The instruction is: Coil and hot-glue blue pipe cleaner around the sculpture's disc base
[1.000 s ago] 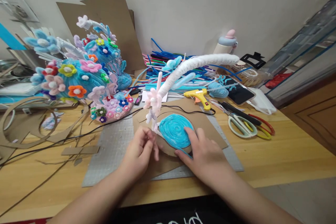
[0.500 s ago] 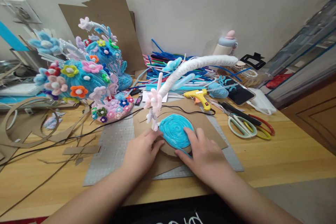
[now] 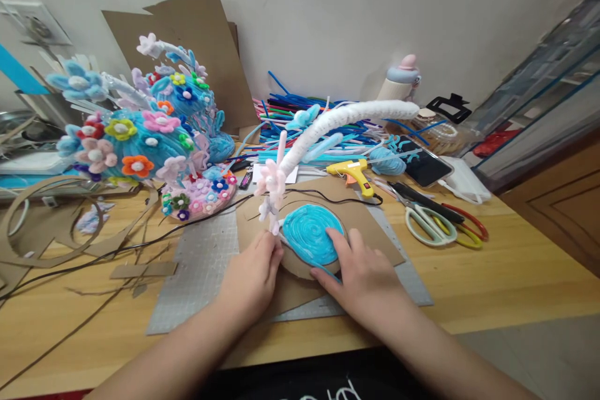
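Wooden table [image 3: 525,275] — sticks [image 3: 37,77] in holder [image 3: 45,106], hands [image 3: 370,269] at coil [image 3: 312,232].

Nothing can be read for certain; white lettering [image 3: 345,391] on the black cloth [image 3: 267,375] at the near edge is cut off.

Wooden table [image 3: 520,265] under grey mat [image 3: 199,262]

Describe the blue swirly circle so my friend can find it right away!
On the wooden table lies a gray cutting mat with a cardboard sheet on top. There, touched by the right hand, is the pipe-cleaner coil. Unlike the curved white stem beside it, it's flat, bright blue and wound in a spiral.
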Tool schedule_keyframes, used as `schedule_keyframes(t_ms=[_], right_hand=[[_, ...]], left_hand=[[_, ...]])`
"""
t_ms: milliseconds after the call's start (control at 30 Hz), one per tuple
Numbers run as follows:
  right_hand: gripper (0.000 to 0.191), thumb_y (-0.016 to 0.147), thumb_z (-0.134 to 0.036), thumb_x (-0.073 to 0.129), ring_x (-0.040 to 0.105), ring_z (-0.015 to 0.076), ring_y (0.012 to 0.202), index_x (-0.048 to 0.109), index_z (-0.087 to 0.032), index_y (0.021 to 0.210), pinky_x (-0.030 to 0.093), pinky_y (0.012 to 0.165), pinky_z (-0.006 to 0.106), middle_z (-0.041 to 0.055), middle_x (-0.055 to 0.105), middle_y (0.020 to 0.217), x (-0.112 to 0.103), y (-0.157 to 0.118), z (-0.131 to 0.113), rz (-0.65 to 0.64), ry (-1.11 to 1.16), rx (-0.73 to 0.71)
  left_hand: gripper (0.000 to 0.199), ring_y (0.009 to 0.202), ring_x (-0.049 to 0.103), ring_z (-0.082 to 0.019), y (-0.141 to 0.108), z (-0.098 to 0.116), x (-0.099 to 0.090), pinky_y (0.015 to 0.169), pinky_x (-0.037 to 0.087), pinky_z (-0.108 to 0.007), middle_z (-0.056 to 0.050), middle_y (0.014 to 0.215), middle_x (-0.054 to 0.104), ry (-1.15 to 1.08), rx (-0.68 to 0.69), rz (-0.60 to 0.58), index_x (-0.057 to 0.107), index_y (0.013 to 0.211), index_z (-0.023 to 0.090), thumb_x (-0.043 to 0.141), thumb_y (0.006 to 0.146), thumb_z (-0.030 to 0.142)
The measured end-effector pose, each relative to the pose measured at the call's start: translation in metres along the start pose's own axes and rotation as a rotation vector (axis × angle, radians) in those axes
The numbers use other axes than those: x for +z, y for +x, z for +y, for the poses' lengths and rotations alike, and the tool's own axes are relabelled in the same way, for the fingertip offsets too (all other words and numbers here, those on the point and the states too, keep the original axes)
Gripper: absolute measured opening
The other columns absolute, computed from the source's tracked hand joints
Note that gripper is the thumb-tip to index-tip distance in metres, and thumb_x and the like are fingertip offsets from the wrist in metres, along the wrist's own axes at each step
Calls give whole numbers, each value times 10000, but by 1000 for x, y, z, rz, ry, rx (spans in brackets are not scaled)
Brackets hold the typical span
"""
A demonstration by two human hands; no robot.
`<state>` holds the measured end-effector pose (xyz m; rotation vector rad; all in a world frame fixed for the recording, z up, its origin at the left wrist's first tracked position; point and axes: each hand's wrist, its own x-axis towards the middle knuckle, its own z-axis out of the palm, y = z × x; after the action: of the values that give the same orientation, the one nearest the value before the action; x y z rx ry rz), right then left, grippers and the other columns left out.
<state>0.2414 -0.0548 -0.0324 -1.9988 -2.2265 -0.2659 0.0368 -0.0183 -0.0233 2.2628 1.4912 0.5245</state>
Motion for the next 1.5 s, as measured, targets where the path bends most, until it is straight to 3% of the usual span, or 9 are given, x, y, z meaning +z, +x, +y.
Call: schedule_keyframes(t_ms=[300,433,667,833,967,1100,1167,1267,1500], right_hand=[[609,822,-570,563,585,238,680,513,-169,1278,346,576,329,75,546,906,0,0,1,-15,6,1],[605,832,-563,556,593,240,708,512,-163,1284,360,591,332,78,548,912,-1,0,0,-27,10,5],[629,826,-582,557,593,247,694,524,-160,1291,368,581,340,85,553,924,-3,1,0,-33,-5,3],[618,823,-573,564,595,247,684,541,-153,1275,370,567,340,83,552,904,-1,1,1,-23,4,3],[636,811,-583,569,593,253,667,541,-150,1276,370,555,346,88,553,903,0,1,1,-12,7,-7],[619,822,-566,561,598,265,690,538,-143,1273,383,567,356,93,553,898,2,0,1,-4,24,-11],[620,820,-561,565,598,267,693,542,-137,1271,384,567,356,98,555,900,2,0,1,2,24,-15],[631,812,-568,574,597,264,681,549,-134,1269,376,555,351,102,558,901,1,0,2,12,15,-18],[649,810,-590,564,591,249,646,557,-130,1268,359,536,344,108,564,903,1,1,2,7,3,-26]], left_hand=[[269,878,599,-193,2,1,-3,756,466,-303,-56,906,633,-300,74,39,542,796,202,346,958,291],[300,677,591,-165,0,0,-3,646,443,-267,13,640,590,-454,-42,-42,546,787,212,347,972,337],[211,606,563,-181,-1,-13,-12,533,343,-260,16,684,594,-1,-169,39,531,938,220,449,933,414],[182,812,599,-227,-3,-14,-13,622,402,-285,-32,841,614,260,-5,-9,595,872,221,504,920,371],[251,839,575,-190,-3,-10,-15,716,447,-295,-44,867,589,-59,178,-47,594,762,197,446,950,272],[191,1120,539,-202,-4,-3,-15,965,405,-336,-59,1154,609,-461,279,-97,600,781,203,496,932,257],[194,1133,546,-199,-6,-1,-14,970,405,-331,-49,1158,632,-579,220,-146,580,786,205,482,938,275],[260,835,611,-164,-9,-3,-12,763,455,-275,-13,851,661,-550,53,-133,546,775,208,411,962,328],[260,655,556,-186,-6,-14,-24,558,319,-260,12,692,602,78,-302,22,512,791,228,371,958,369]])
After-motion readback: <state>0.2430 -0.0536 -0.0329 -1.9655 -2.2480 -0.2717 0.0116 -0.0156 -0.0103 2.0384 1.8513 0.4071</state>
